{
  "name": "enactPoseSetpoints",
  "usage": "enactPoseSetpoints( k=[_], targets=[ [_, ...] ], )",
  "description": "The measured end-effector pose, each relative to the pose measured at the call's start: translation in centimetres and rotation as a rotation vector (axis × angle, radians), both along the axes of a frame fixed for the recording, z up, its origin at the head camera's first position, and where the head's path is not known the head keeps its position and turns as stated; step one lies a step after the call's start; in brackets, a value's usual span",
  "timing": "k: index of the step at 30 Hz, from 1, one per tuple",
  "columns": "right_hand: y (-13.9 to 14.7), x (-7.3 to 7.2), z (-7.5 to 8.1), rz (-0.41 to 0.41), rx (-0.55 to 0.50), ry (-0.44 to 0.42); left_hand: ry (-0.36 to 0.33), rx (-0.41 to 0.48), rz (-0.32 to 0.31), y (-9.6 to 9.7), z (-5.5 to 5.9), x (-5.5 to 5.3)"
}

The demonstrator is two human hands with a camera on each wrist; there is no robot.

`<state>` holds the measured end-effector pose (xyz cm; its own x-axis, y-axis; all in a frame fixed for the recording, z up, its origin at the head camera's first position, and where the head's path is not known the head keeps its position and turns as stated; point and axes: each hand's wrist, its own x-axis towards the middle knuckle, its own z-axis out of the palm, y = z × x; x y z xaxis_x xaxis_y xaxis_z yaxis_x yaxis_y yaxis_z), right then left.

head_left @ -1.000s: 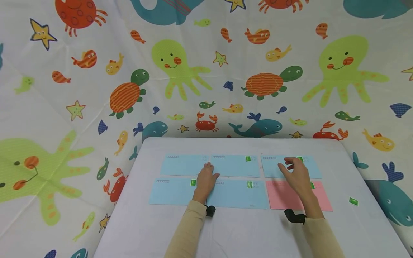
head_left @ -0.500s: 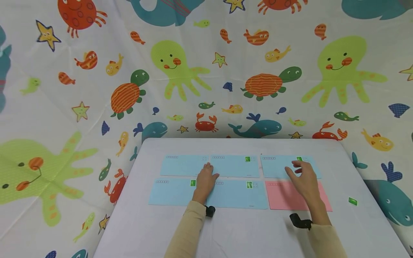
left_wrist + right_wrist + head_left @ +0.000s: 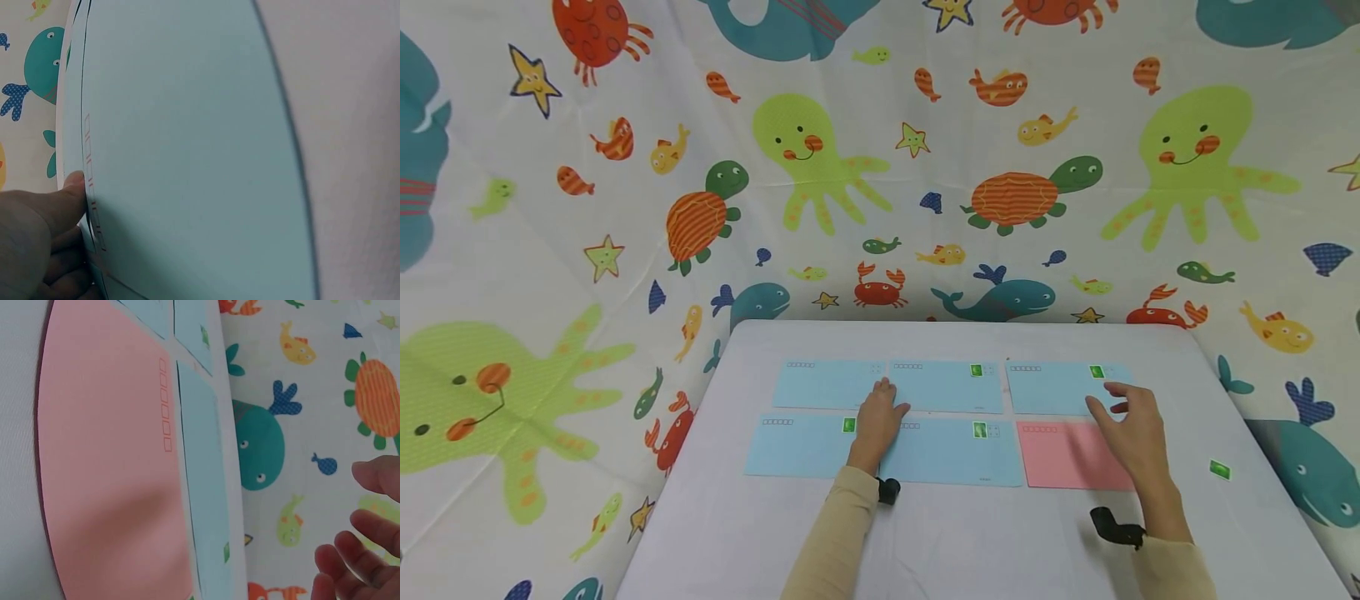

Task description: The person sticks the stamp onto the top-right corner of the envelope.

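My left hand (image 3: 878, 423) rests with extended fingers where several blue envelopes meet, among them the upper left one (image 3: 827, 385), the lower left one (image 3: 797, 446) and the lower middle one (image 3: 951, 458). In the left wrist view its thumb (image 3: 75, 181) lies at an envelope's edge. Above the right end of the pink envelope (image 3: 1060, 458) hovers my right hand (image 3: 1135, 429), fingers loosely bent and holding nothing. It covers part of the upper right blue envelope (image 3: 1045, 392). A loose green stamp (image 3: 1220, 470) lies to the right of this hand.
Green stamps show on the upper middle envelope (image 3: 943, 392) and on several others. All lie in two rows on a white table (image 3: 985, 542). A sea-animal patterned cloth (image 3: 850, 183) hangs behind the table's far edge (image 3: 962, 323).
My right hand has drifted right and slightly towards me, uncovering the stamp on the upper right blue envelope. The left hand and the envelopes have stayed in place.
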<state>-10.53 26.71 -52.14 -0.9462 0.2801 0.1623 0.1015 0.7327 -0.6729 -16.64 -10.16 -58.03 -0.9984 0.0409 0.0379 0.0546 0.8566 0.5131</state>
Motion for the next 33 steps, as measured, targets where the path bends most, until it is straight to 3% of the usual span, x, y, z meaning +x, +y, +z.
enactPoseSetpoints(
  k=[9, 17, 25, 33],
  targets=[
    [1.6, 0.7, 0.0, -0.079, -0.020, -0.015, 0.009, -0.014, -0.011, -0.1, 0.1, 0.0],
    [2.9, 1.2, -0.1, -0.151, -0.037, -0.098, -0.007, -0.005, -0.011, 0.0, 0.4, 0.2],
    [4.3, 1.9, -0.3, -0.208, -0.049, -0.124, -0.013, -0.014, -0.017, -0.1, 0.1, 0.1],
    [5.7, 2.3, -0.8, -0.271, -0.054, -0.089, -0.022, 0.009, -0.013, 0.0, 0.2, 0.2]
  ],
)
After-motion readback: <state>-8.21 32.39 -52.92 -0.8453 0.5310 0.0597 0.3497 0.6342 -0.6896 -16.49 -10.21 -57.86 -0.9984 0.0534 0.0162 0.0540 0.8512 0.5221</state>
